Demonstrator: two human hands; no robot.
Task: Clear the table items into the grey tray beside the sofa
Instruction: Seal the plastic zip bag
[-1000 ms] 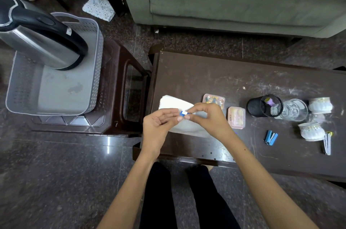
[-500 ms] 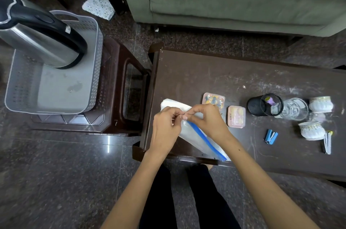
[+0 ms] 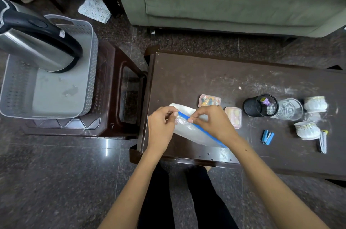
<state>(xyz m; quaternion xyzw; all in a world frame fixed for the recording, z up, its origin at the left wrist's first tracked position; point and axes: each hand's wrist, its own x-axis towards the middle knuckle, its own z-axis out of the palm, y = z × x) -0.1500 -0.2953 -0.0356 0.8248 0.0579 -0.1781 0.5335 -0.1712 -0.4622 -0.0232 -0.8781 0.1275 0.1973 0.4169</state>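
Head view: both hands (left hand (image 3: pixel 161 127), right hand (image 3: pixel 213 122)) pinching diagonal zip bag (image 3: pixel 194 133).

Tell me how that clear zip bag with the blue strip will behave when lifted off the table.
The zip bag looks thin and lies flat, so probably floppy and light. Its glossy film may be slippery. Both the left hand and right hand pinch its blue edge, a sensible grip.

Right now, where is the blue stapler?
In the head view, the blue stapler lies on the table, right of the right hand, near the front edge, left of the lower white cup.
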